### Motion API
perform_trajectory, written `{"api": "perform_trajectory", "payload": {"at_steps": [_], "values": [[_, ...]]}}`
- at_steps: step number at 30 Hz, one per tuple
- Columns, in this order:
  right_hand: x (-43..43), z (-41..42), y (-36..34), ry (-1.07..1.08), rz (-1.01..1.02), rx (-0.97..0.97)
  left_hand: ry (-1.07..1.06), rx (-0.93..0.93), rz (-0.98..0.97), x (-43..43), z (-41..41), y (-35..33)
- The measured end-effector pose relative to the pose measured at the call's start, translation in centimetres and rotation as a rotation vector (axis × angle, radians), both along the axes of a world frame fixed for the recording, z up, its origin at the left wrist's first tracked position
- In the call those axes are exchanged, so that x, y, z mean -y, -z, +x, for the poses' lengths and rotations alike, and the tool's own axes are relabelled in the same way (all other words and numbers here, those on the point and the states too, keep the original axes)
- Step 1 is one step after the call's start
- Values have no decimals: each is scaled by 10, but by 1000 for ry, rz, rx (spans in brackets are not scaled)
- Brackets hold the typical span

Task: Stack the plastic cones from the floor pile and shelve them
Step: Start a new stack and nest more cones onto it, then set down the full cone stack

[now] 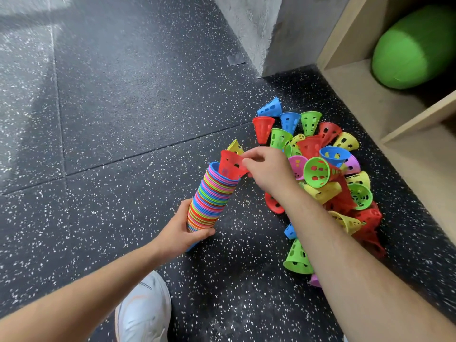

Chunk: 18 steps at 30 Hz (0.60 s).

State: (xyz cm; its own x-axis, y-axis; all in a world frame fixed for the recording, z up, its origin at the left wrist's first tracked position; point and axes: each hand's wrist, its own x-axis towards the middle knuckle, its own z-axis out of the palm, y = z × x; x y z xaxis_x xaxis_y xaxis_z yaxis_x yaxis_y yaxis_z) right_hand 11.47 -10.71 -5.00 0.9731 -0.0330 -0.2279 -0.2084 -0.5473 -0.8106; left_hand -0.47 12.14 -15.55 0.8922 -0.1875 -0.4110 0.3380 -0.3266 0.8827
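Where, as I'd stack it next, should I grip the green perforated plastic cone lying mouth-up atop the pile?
Likely the wide rim, from above: the green perforated plastic cone lies mouth up and exposed, its narrow end buried among other cones.

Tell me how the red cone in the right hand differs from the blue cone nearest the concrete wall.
The red cone is pinched by the right hand; the blue cone lies untouched on the floor. The red cone points narrow end down into the stack; the blue cone lies on its side. Both have perforated walls.
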Motion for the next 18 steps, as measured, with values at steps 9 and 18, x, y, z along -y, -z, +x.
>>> {"api": "perform_trajectory", "payload": {"at_steps": [9,18], "values": [[-10,-18,8,-180,48,-121,-26,0,-5,-2,-1,4],[-14,-14,-14,-284,134,11,-70,40,49,-2,18,-21]]}}
